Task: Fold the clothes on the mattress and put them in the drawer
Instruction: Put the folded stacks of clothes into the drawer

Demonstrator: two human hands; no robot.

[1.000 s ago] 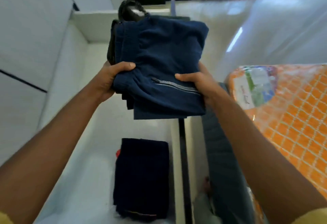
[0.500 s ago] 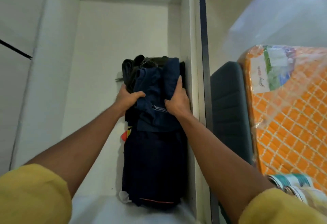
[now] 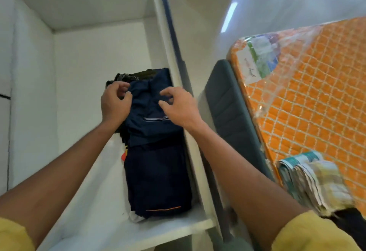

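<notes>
A folded blue garment [image 3: 150, 112] with a grey zip lies in the white drawer [image 3: 79, 84], against its right wall. It rests partly on a black garment [image 3: 138, 75] behind it and on a dark navy folded garment [image 3: 158, 179] in front of it. My left hand [image 3: 114, 104] is at the blue garment's left edge, fingers loosely curled, thumb tip touching the fabric. My right hand [image 3: 178, 108] hovers over its right side with relaxed, bent fingers that hold nothing.
To the right lies the orange quilted mattress [image 3: 316, 92] in clear plastic wrap, with a folded pale patterned cloth [image 3: 316, 185] and something dark at its near corner. A dark teal padded frame [image 3: 227, 116] runs between mattress and drawer. White floor shows left of the clothes.
The blue garment went from held up in both hands down onto the stack in the drawer. Both hands have loosened their grip and lifted slightly off it.
</notes>
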